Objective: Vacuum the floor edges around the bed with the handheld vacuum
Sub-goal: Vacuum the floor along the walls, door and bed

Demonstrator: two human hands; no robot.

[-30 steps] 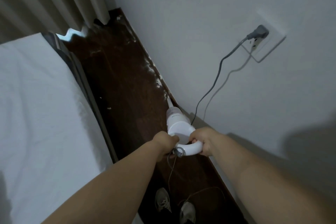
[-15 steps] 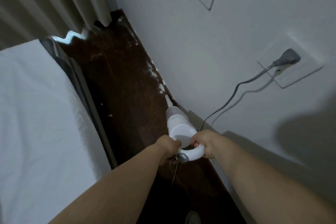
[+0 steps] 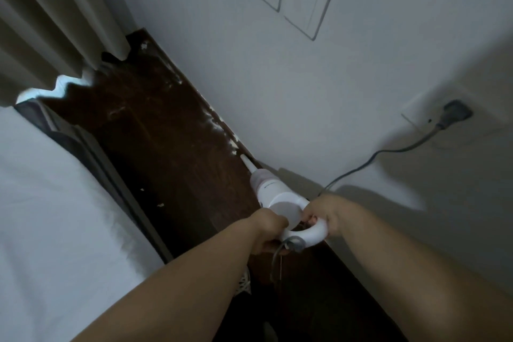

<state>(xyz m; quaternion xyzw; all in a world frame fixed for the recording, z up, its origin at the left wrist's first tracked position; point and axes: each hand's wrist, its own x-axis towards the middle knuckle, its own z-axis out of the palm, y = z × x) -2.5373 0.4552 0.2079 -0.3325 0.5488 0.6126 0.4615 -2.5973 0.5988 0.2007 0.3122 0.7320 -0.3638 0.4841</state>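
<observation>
Hands, left (image 3: 268,233) and right (image 3: 323,215), both grip vacuum (image 3: 273,194) handle, steadying its nozzle (image 3: 246,163) against wall-floor (image 3: 166,152) edge where white debris (image 3: 219,126) lies.

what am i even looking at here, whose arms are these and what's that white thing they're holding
There is no machine here. The pictures come from one wide-angle camera worn on a person's head, looking forward and down, so the two arms reaching in from the bottom are that person's own.

Both hands grip the looped handle of a white handheld vacuum: the left hand on the left side of the loop, the right hand on the right side. Its thin nozzle points along the dark wood floor where it meets the wall, near some white flecks.

A grey cord runs up to a plug in a wall socket. The white bed fills the left side, and a curtain hangs at the far end.
</observation>
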